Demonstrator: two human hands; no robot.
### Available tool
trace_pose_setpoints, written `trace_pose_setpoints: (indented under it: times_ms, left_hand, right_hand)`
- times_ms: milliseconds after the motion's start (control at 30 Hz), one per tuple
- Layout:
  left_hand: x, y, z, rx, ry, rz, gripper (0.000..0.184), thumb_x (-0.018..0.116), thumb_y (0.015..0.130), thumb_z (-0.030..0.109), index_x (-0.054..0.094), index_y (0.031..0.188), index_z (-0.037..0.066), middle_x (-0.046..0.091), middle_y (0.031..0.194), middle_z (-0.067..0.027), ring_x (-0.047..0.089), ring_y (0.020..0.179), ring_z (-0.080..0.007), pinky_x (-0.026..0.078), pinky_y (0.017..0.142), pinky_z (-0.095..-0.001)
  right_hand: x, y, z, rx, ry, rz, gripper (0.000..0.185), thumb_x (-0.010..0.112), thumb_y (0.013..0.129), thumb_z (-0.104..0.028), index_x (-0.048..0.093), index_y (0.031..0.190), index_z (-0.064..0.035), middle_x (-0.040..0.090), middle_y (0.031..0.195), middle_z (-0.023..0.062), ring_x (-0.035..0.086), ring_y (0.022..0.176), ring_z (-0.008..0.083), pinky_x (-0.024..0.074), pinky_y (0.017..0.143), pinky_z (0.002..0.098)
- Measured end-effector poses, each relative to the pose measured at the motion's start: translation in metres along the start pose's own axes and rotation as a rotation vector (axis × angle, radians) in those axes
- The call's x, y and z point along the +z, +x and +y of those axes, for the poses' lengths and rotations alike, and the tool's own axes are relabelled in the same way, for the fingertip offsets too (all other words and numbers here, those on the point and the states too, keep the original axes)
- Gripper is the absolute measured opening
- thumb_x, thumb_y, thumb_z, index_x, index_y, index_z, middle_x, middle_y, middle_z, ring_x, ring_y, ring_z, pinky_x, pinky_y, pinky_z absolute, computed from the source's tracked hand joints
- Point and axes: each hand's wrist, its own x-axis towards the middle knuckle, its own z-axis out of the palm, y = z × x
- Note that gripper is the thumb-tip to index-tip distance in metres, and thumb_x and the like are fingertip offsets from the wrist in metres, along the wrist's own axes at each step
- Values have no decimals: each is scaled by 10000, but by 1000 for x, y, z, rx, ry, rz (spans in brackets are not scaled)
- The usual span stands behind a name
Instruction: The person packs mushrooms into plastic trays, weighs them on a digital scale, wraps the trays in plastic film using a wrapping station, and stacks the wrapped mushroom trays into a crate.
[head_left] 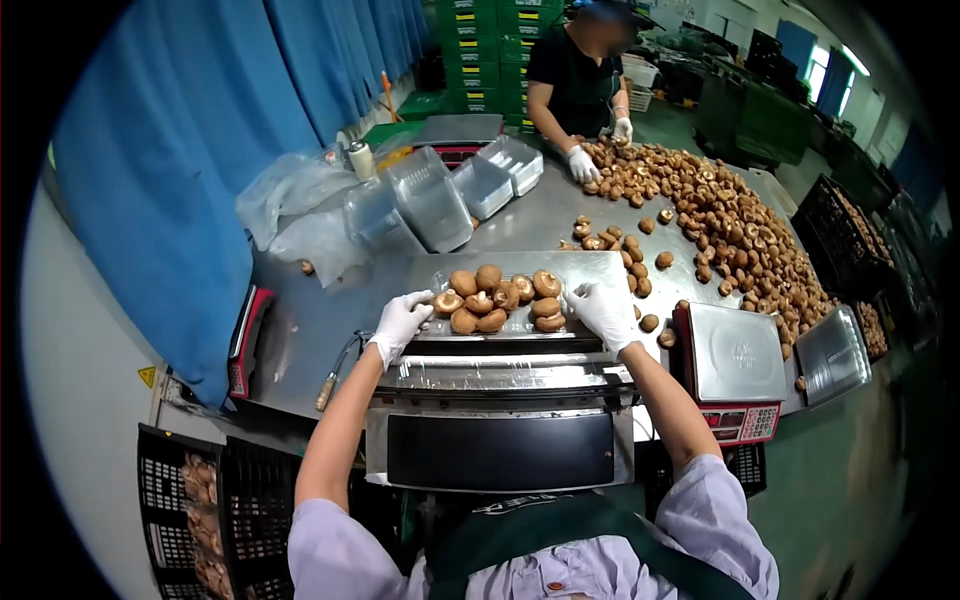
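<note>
A clear plastic tray (512,326) filled with brown shiitake mushrooms (487,298) sits on the metal top of a wrapping machine (505,374). My left hand (401,324), in a white glove, has its fingers closed at the tray's left end. At the right end, my gloved right hand (600,312) grips with its fingers curled down against the tray. Whether either hand also pinches thin film cannot be made out. Nearer my body lies the machine's dark flat plate (500,449).
A large mushroom heap (735,225) spreads over the steel table at right. Another person (580,85) handles mushrooms at its far end. Scales (738,352) stand right and left. Empty clear trays (430,200) and plastic bags lie back left. Black crates (200,510) stand below left.
</note>
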Motion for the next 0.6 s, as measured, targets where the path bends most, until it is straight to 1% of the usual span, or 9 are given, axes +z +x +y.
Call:
trace_pose_setpoints:
  times_ms: [67, 200, 233, 333, 400, 433, 467, 533, 600]
  left_hand:
    - [-12, -14, -1, 322, 359, 139, 328, 568, 837, 146, 609, 1157, 92, 615, 1037, -168, 608, 910, -290, 490, 777, -359]
    - [-44, -55, 26, 651, 704, -121, 324, 580, 825, 119, 599, 1148, 140, 611, 1056, -89, 602, 897, -276, 495, 774, -362]
    - [-50, -59, 26, 899, 813, -157, 339, 602, 797, 121, 604, 1133, 162, 606, 1078, -52, 605, 870, -253, 504, 726, -355]
    - [-60, -65, 34, 1139, 1273, -423, 305, 541, 822, 152, 593, 1122, 168, 584, 1142, -53, 588, 738, -192, 490, 593, -316]
    - [-59, -57, 26, 1218, 1208, -546, 277, 509, 840, 150, 596, 1103, 161, 580, 1153, -48, 580, 691, -174, 484, 556, -305]
    - [-57, -53, 19, 1233, 1185, -538, 273, 516, 838, 153, 593, 1100, 161, 576, 1159, -43, 581, 673, -174, 484, 546, -304]
    - [-56, -51, 12, 1193, 1161, -527, 246, 519, 842, 157, 608, 1071, 157, 600, 1115, -39, 580, 667, -181, 485, 549, -307]
    - [-53, -51, 5, 1180, 1052, -424, 191, 536, 828, 153, 641, 987, 150, 629, 1057, -29, 583, 674, -185, 485, 553, -315]
    - [-51, -55, 1, 1124, 968, -423, 135, 569, 818, 133, 656, 920, 113, 649, 997, -38, 601, 708, -198, 499, 583, -329]
  right_hand:
    - [-21, -18, -5, -58, -140, 39, 314, 607, 822, -358, 682, 907, -65, 662, 750, 183, 660, 746, 310, 512, 672, 394]
    - [-54, -51, 17, -582, -515, 14, 286, 677, 776, -286, 631, 988, -100, 640, 750, 98, 632, 729, 279, 519, 615, 369]
    - [-63, -60, 15, -767, -670, -38, 272, 647, 784, -210, 614, 1026, -92, 622, 785, 65, 596, 776, 258, 518, 594, 359]
    - [-65, -71, 19, -1019, -608, -156, 325, 578, 803, -150, 570, 1119, -77, 598, 1045, 92, 586, 797, 246, 511, 581, 352]
    - [-53, -74, 25, -1133, -660, -178, 336, 576, 808, -175, 568, 1129, -75, 565, 1137, 103, 591, 771, 243, 509, 581, 347]
    - [-52, -76, 23, -1144, -658, -226, 310, 565, 834, -184, 572, 1123, -72, 580, 1040, 117, 597, 739, 265, 507, 581, 361]
    - [-49, -81, 19, -796, -549, -316, 288, 558, 851, -193, 578, 1110, -68, 568, 921, 133, 597, 724, 295, 502, 605, 384]
    - [-37, -77, 31, -685, -315, -307, 292, 555, 855, -203, 578, 1108, -60, 541, 826, 143, 594, 718, 312, 496, 631, 400]
    - [-35, -78, 41, -749, -336, -248, 257, 574, 844, -185, 588, 1070, -65, 545, 831, 150, 595, 725, 305, 494, 652, 397]
